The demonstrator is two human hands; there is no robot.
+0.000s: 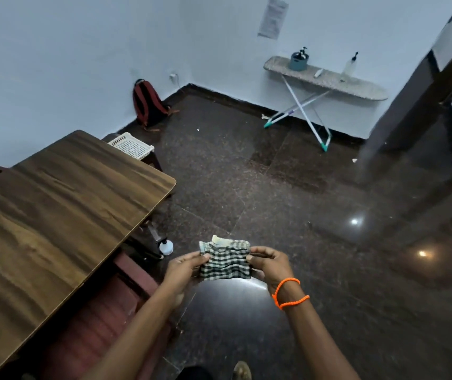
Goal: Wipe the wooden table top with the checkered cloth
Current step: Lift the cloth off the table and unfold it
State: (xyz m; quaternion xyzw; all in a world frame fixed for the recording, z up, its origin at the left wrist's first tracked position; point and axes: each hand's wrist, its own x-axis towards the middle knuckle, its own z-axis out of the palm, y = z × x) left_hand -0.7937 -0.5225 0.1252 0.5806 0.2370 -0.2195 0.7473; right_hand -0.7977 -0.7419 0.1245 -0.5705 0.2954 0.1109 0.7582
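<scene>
Two hands hold one cloth [226, 262] between them in the air above the dark floor [288, 201], to the right of the table [54, 204] and not touching it. The left hand [182, 266] pinches the cloth's left edge between thumb and fingers. The right hand [270, 263] pinches the right edge the same way. Two loops of orange beads [288, 293] circle the right wrist.

The cloth is folded into a small rectangle, its long side running left to right between the hands. It is checked in dark green or black on white and lies wrinkled. A paler folded layer shows along its far edge.

The one table has a dark brown wood-grain top with a rounded corner, and its long side runs away toward the far wall. Just off its near right edge, low on the floor, stands one white bottle [166, 246]. Beyond its far end sits one white basket [131, 145]. Further back from the table, one red backpack [148, 104] leans on the wall. Well apart, to the right, one ironing board [326, 78] stands against the wall with two bottles and a small tub on it.
</scene>
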